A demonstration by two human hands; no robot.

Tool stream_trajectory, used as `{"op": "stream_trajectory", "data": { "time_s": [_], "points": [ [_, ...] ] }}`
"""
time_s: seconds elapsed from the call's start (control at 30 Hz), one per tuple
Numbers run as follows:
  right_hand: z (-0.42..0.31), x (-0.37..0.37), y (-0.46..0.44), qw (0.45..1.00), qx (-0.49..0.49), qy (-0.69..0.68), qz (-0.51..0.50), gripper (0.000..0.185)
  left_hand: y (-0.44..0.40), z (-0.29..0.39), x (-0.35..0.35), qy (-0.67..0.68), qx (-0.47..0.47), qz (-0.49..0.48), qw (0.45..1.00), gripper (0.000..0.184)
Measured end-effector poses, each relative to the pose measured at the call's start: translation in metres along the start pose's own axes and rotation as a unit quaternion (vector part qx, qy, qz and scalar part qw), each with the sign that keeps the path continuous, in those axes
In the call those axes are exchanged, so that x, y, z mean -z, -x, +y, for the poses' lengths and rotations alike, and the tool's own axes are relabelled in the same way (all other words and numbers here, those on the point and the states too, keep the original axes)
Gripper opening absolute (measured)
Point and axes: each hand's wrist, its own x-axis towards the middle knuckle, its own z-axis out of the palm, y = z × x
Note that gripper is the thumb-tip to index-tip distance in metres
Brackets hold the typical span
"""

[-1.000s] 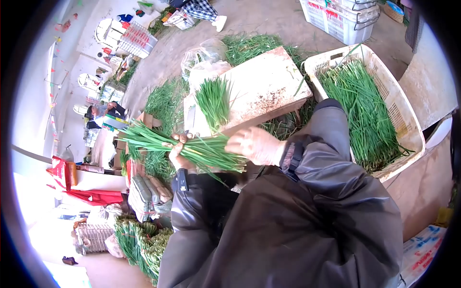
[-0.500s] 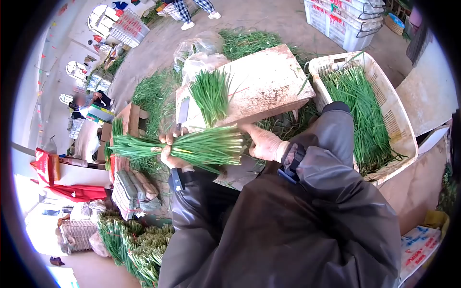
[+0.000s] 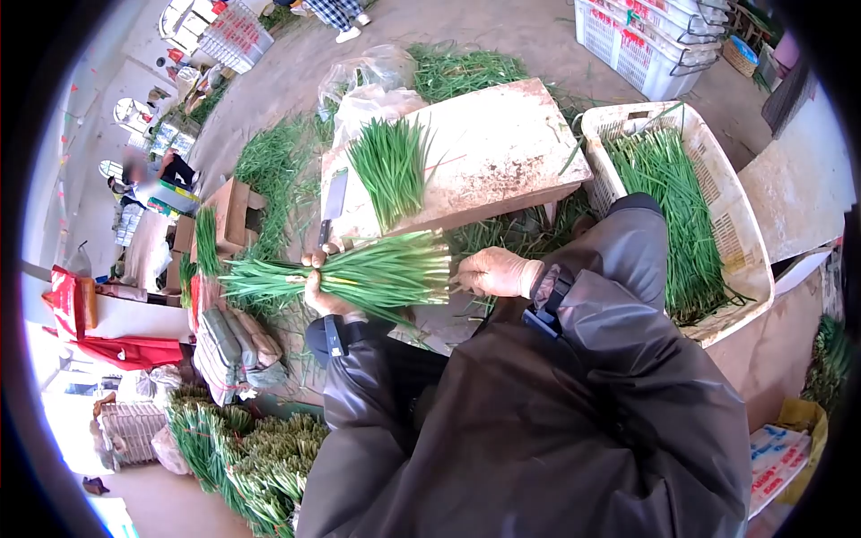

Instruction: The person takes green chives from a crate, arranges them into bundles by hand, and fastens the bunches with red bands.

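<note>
Greens (image 3: 386,276) fill the left hand (image 3: 325,299), palm hidden behind them; the right hand (image 3: 496,272), fingers loosely curled, is beside the stem ends (image 3: 439,272), contact unclear.

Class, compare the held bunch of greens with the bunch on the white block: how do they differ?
The held bunch is gripped by the left hand; the lying bunch rests on the white block. The held bunch runs sideways, leaf tips to the left; the lying bunch points its tips toward the block's far side. The held bunch looks longer in view than the lying bunch. Both have long, thin green leaves.
</note>
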Motion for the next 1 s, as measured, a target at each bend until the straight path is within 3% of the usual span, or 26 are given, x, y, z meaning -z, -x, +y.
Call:
{"op": "stream_trajectory", "data": {
  "time_s": [0.03, 0.13, 0.17, 0.2, 0.27, 0.3, 0.4, 0.47, 0.53, 0.6, 0.63, 0.67, 0.8, 0.87, 0.9, 1.0],
  "points": [
    [-0.001, 0.000, 0.000, 0.999, 0.008, 0.030, 0.024, 0.030, -0.001, 0.004, 0.014, -0.004, 0.008, 0.038, 0.999, 0.023],
    [-0.011, 0.010, 0.003, 0.990, -0.070, -0.115, -0.043, 0.028, -0.005, 0.004, 0.042, -0.007, -0.004, 0.168, 0.986, 0.012],
    [-0.010, 0.012, 0.005, 0.995, -0.062, -0.079, 0.025, 0.025, -0.008, 0.005, 0.061, -0.033, -0.008, 0.168, 0.985, 0.011],
    [-0.005, 0.015, 0.004, 0.994, 0.005, 0.017, 0.107, 0.023, -0.006, 0.006, 0.049, -0.043, 0.042, 0.162, 0.985, 0.012],
    [0.005, 0.024, 0.002, 0.992, -0.024, -0.079, 0.093, 0.024, -0.011, 0.003, 0.069, 0.004, 0.034, 0.263, 0.964, 0.011],
    [0.000, 0.029, 0.004, 0.991, -0.045, -0.090, 0.094, 0.024, -0.010, 0.001, 0.068, 0.014, 0.053, 0.223, 0.973, 0.011],
    [0.008, 0.045, 0.006, 0.957, -0.017, 0.173, 0.232, 0.027, -0.012, 0.001, 0.081, -0.020, 0.039, 0.274, 0.961, 0.011],
    [0.009, 0.059, 0.012, 0.886, -0.133, 0.316, 0.312, 0.025, -0.012, 0.004, 0.085, -0.015, 0.024, 0.299, 0.954, 0.011],
    [0.010, 0.078, 0.019, 0.833, -0.289, 0.410, 0.233, 0.021, -0.012, 0.007, 0.079, -0.018, 0.024, 0.306, 0.952, 0.012],
    [0.024, 0.077, 0.024, 0.813, -0.357, 0.452, 0.087, 0.028, -0.011, 0.008, 0.075, -0.017, 0.032, 0.299, 0.954, 0.012],
    [0.026, 0.076, 0.022, 0.832, -0.344, 0.433, -0.040, 0.031, -0.010, 0.008, 0.074, -0.015, 0.036, 0.295, 0.955, 0.012],
    [0.028, 0.070, 0.024, 0.863, -0.296, 0.406, -0.047, 0.044, -0.010, 0.007, 0.074, -0.013, 0.041, 0.291, 0.956, 0.012],
    [0.015, 0.038, 0.002, 0.971, -0.103, 0.205, 0.066, 0.105, -0.009, -0.001, 0.069, -0.036, 0.035, 0.301, 0.952, 0.014],
    [0.033, 0.007, -0.018, 0.987, -0.016, 0.125, 0.100, 0.123, -0.006, -0.008, 0.065, -0.044, 0.030, 0.287, 0.956, 0.014],
    [0.041, -0.007, -0.028, 0.995, -0.010, 0.052, 0.087, 0.129, -0.004, -0.011, 0.059, -0.054, 0.027, 0.286, 0.956, 0.014],
    [0.036, -0.024, -0.032, 0.992, -0.043, -0.096, 0.071, 0.122, 0.000, -0.023, 0.032, -0.061, 0.022, 0.287, 0.956, 0.014]
  ]
}}
